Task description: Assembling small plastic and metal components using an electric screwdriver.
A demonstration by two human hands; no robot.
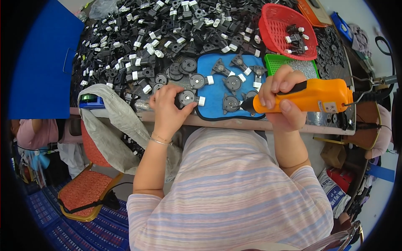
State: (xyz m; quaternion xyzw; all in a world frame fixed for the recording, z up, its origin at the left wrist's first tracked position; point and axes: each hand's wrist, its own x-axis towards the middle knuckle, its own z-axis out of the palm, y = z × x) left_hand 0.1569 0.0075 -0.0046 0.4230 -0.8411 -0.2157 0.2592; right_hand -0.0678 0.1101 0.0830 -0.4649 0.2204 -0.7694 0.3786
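Note:
My left hand grips a round black plastic part with a white end piece, at the left edge of a blue mat. My right hand is wrapped round an orange electric screwdriver, held level with its dark nose pointing left over the mat's right side. Beneath that nose lies another round black part. Several similar black parts with white ends rest on the mat, some with the round disc up and others showing a three-cornered bracket.
A large heap of black and white parts covers the table's back and left. Loose black discs lie beside the mat. A red basket and a green tray of small screws stand at right. A grey cloth hangs over the left front edge.

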